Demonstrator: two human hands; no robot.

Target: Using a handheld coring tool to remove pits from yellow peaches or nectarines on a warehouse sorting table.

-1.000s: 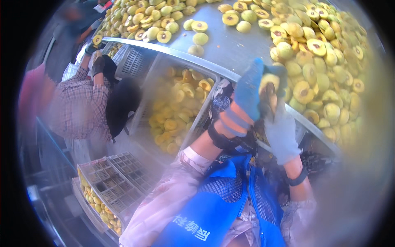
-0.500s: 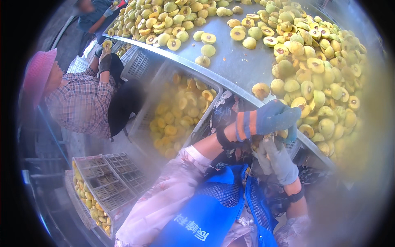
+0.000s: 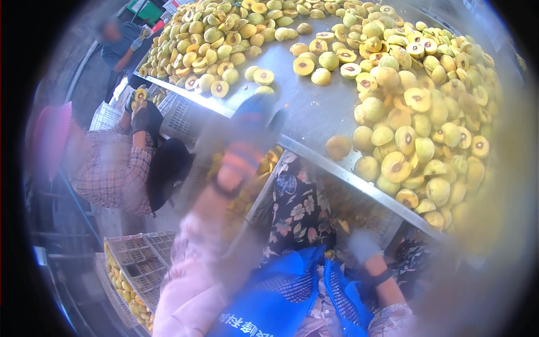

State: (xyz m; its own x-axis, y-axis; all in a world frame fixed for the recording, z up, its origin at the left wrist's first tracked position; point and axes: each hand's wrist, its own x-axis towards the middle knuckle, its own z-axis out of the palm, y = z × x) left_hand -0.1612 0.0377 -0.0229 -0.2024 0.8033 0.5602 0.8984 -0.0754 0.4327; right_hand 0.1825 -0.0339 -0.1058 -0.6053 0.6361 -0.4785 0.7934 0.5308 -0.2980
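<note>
My left hand (image 3: 252, 123), in a blue-grey glove with orange bands, reaches over the metal table's edge. Its fingers are smeared by motion and lie just short of a few yellow peach halves (image 3: 263, 77). Low over my lap is my right hand (image 3: 364, 245) in a pale grey glove, also blurred. A small pale tip (image 3: 344, 227) shows beside its fingers; I cannot make out what it is. Halved peaches (image 3: 405, 137), many with brown pits showing, are heaped on the table (image 3: 306, 104).
A crate (image 3: 247, 227) of peach pieces stands below the table, left of my knee. Farther left is a stacked crate (image 3: 137, 250) with fruit inside. A person in a checked shirt (image 3: 115, 168) holds a peach half (image 3: 140, 95); another person (image 3: 120, 45) is at the far left.
My left hand has moved away from the right, leftward and up to the table's edge. My right hand has dropped lower toward my lap. The view has shifted slightly.
</note>
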